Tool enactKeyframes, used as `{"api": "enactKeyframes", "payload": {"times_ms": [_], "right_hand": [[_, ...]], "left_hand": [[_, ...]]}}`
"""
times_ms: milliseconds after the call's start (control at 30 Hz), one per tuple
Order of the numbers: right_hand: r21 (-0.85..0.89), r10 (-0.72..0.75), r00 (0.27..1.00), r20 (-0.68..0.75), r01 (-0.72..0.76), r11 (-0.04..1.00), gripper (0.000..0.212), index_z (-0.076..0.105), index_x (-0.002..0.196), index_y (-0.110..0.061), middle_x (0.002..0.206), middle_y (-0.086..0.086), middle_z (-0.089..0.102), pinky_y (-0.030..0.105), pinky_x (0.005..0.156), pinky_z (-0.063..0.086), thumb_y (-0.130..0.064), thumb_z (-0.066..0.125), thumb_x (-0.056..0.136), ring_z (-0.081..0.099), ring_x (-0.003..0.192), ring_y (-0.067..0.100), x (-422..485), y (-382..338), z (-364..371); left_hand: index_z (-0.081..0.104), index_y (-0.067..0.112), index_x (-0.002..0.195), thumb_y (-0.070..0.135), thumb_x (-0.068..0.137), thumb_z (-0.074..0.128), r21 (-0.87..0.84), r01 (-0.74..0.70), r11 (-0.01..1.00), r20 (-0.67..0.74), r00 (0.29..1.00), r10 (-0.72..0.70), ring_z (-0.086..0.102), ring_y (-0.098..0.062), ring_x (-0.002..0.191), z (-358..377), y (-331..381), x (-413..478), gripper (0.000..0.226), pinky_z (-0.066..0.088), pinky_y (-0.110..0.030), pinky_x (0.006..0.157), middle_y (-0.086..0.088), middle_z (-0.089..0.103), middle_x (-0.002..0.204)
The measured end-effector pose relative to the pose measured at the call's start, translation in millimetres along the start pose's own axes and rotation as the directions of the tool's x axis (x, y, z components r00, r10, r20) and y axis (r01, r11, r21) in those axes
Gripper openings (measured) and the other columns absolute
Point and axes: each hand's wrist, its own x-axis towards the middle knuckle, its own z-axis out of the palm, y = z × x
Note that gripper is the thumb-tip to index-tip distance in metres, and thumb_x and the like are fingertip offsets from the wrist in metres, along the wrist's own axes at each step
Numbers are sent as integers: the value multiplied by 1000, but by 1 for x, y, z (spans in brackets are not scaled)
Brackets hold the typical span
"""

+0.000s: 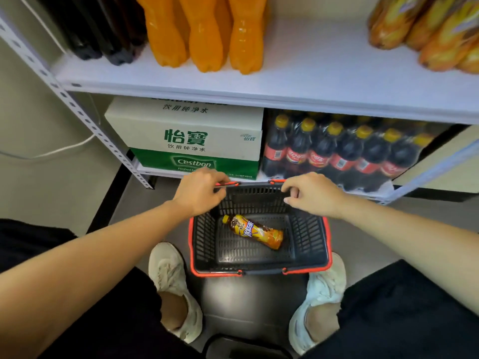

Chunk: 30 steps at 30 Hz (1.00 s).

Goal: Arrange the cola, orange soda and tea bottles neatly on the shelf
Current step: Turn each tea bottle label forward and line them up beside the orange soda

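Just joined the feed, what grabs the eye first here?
A lone tea bottle lies on its side in the black basket on the floor. The left hand and right hand hold its far rim. Above, orange sodas stand on the white shelf.

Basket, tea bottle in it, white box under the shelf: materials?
By the look: basket is moulded plastic, with matte black slotted walls and a red rim. The tea bottle is likely clear plastic, with a glossy printed sleeve and yellow cap. The white box is probably cardboard, with matte printed faces and creased edges.
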Motion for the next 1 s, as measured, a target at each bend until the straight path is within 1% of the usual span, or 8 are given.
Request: {"api": "enactKeyframes", "payload": {"times_ms": [67,167,300,467,567,733,800,1000], "right_hand": [[117,37,976,-216,-12,993,10,74,99,-27,76,-12,68,35,76,54,-28,73,89,59,71,2,-17,-4,-24],[294,142,854,-500,13,956,8,72,87,-25,68,-10,61,30,70,49,-19,77,84,54,64,-2,-35,-11,-61],[436,267,699,-663,72,897,13,69,91,-16,69,-5,56,32,70,49,-8,76,83,52,62,9,-48,-13,-107],[549,415,560,-716,85,832,26,64,106,-19,92,-3,62,13,68,47,-15,79,85,59,70,-1,-38,6,-160],[621,496,528,-689,78,780,46,58,124,-12,111,-2,59,27,84,50,-20,81,85,63,95,16,-7,26,-190],[678,540,541,-645,78,731,76,41,144,-7,124,0,60,31,102,47,-12,84,81,61,117,19,60,64,-224],[698,573,507,-644,83,711,84,37,147,-7,135,7,61,36,108,47,-12,86,78,61,123,23,82,79,-232],[718,645,376,-666,88,690,77,44,145,-8,138,11,61,41,112,45,-21,85,81,59,126,27,125,111,-241]], "left_hand": [[75,22,116,24,94,65,-37,-105,994,-84,991,102,66,-23,106,-23,26,11,24,56,-42,81,5,76,108],[77,22,110,21,93,67,-65,-236,970,-233,948,215,69,-22,99,-58,64,34,20,56,-40,74,7,77,104],[77,22,110,20,90,69,-106,-317,942,-384,887,256,66,-22,102,-92,106,72,22,52,-35,76,4,76,106],[73,20,122,34,93,69,-60,-337,940,-344,890,297,59,-29,120,-108,124,126,33,44,-39,95,-4,69,131],[69,32,126,56,94,62,-49,-255,966,-283,931,231,49,-23,132,-104,123,149,41,35,-38,99,5,60,144],[73,34,111,66,87,54,-18,-263,965,-378,895,237,57,-23,117,-94,119,158,44,40,-39,87,11,69,126],[74,34,110,67,85,55,-5,-279,960,-398,881,254,59,-23,114,-92,116,159,46,44,-40,86,10,71,124],[74,38,114,68,83,59,-89,-286,954,-359,903,237,54,-19,122,-94,111,164,46,45,-39,93,14,66,131]]}}
